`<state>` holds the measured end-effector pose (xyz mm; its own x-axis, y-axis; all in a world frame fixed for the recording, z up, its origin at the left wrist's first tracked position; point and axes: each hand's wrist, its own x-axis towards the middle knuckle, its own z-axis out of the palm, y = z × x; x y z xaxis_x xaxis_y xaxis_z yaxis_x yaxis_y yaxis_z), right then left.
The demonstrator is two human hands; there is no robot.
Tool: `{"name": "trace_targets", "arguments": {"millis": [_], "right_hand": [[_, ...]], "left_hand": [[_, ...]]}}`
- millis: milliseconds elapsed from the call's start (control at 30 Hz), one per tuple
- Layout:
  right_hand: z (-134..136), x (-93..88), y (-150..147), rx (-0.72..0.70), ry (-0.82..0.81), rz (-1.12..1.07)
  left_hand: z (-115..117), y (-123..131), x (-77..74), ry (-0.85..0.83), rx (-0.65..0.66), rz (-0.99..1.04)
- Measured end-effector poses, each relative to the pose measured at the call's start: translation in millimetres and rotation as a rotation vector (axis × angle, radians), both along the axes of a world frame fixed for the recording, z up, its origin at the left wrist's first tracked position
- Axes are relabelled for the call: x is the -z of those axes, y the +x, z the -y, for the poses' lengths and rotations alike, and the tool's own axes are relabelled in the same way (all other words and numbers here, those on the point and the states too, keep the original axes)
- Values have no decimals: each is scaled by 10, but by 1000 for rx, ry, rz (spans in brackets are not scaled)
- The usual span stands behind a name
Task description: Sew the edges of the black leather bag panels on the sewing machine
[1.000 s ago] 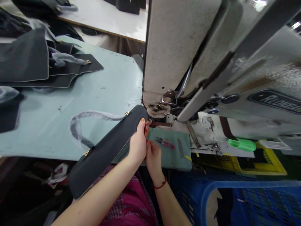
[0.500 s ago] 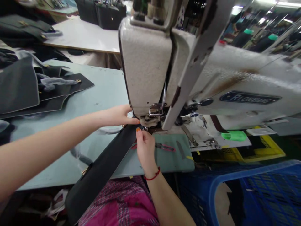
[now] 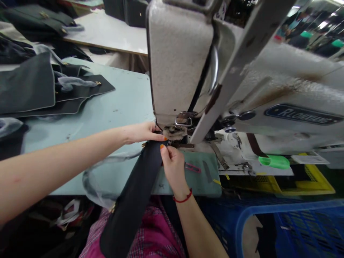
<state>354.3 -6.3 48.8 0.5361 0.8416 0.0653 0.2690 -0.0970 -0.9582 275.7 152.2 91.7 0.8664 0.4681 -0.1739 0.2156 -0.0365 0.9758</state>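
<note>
A long black leather-like bag panel [image 3: 139, 179] runs from beneath the sewing machine head [image 3: 180, 68] down over the table's front edge to my lap. My left hand [image 3: 143, 132] grips its far end beside the needle area, thumb on top; the other fingers are partly hidden behind the machine head. Closer to me, my right hand [image 3: 173, 163] pinches the panel's right edge between thumb and fingers. A plastic-wrapped strap [image 3: 92, 184] with gold-coloured hardware hangs along the panel's left side. Right of my right hand lies a pink-handled tool [image 3: 192, 167], partly covered.
Black panels with wrapped straps [image 3: 29, 86] are piled at the left of the pale green table [image 3: 123, 93]. Black bags [image 3: 129, 12] stand on a white table behind. At right are a blue basket [image 3: 242, 218], a yellow crate [image 3: 319, 179] and a green plastic piece [image 3: 274, 162].
The panel has swung steeper, its near end moving right across my lap. Both hands stay on it by the needle area, with the right hand slightly shifted. The camera view has tilted.
</note>
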Motion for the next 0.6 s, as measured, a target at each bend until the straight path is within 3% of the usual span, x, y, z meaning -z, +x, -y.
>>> {"name": "trace_targets", "arguments": {"millis": [67,167,333,500,600], "right_hand": [[51,-30,75,-33,-1,25],[120,-63,177,-103,-24,15],[186,-83,245,-169,-66,-21],[221,-87,230,-169,-78,-20],[261,-102,211,-168,-78,-34]], "left_hand": [[80,-42,75,-44,16,-4],[193,-88,138,-69,-81,-13],[266,-118,120,-46,-135,-75],[138,-111,122,0,-73,-51],[-32,-195,263,47,-93,-13]]}}
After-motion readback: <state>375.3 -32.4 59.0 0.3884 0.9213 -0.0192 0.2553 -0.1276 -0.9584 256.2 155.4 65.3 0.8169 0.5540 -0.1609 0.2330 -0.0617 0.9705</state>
